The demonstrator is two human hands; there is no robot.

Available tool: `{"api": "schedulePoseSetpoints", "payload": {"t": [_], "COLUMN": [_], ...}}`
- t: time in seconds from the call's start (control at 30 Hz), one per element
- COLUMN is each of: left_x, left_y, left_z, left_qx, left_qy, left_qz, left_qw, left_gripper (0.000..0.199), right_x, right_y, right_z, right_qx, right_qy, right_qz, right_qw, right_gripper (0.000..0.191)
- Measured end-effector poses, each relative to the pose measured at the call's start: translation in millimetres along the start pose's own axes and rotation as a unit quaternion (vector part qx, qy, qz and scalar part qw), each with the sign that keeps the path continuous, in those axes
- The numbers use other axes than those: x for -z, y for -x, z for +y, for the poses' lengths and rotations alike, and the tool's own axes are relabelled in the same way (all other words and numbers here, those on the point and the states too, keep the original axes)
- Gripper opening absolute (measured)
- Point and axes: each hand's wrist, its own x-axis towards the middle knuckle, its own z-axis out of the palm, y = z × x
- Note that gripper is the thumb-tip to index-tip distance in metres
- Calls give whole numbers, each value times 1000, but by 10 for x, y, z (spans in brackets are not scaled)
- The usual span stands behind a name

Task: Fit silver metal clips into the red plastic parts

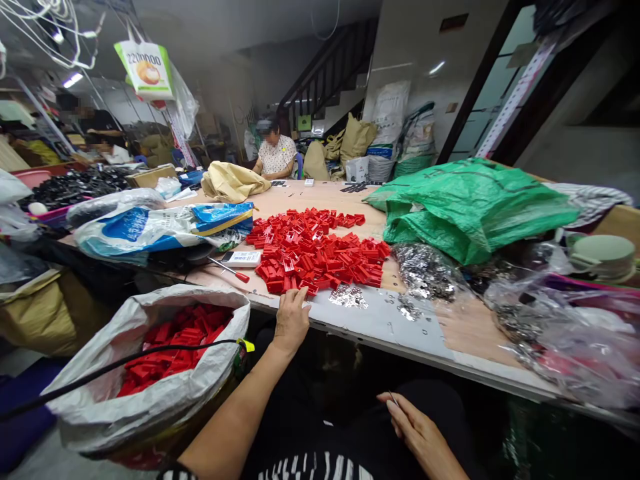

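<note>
My left hand (pixel 293 321) is at the table's near edge, its fingers bent and closed on a red plastic part (pixel 309 288) at the front of a pile of the same parts (pixel 320 250). The fingertips are partly hidden. Low over my lap, my right hand (pixel 415 427) pinches a small thin metal piece (pixel 393 399) between thumb and fingers. Just right of my left hand, flat silvery metal pieces (pixel 349 297) lie in a small heap. A smaller cluster of metal pieces (pixel 409 308) sits farther right.
An open white sack (pixel 95 373) of red parts stands at my left, a black cable crossing it. A red-handled screwdriver (pixel 235 272) and a white box (pixel 242 259) lie left of the pile. Right are a green sack (pixel 475 200) and bagged metal pieces (pixel 430 270). A person (pixel 275 150) sits across.
</note>
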Motion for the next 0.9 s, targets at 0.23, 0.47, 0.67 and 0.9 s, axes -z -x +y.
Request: {"api": "schedulePoseSetpoints", "payload": {"t": [0.23,0.47,0.67,0.9], "left_x": [-370,-336,-256,-266], "left_y": [-180,-240,-247,-247], "left_z": [-95,-257,-317,-331], "left_qx": [37,37,37,20], "left_qy": [2,78,125,134], "left_qz": [-14,-17,-23,-17], "left_qw": [999,996,991,991], "left_gripper": [33,16,16,16], "right_x": [-16,-20,-6,-124], "right_y": [51,102,201,157], "right_z": [27,-31,-65,-35], "right_qx": [2,7,-5,8], "right_qy": [-21,-25,-17,-31], "right_qz": [1,19,15,10], "right_qw": [1000,999,1000,999], "right_gripper": [49,48,48,43]}}
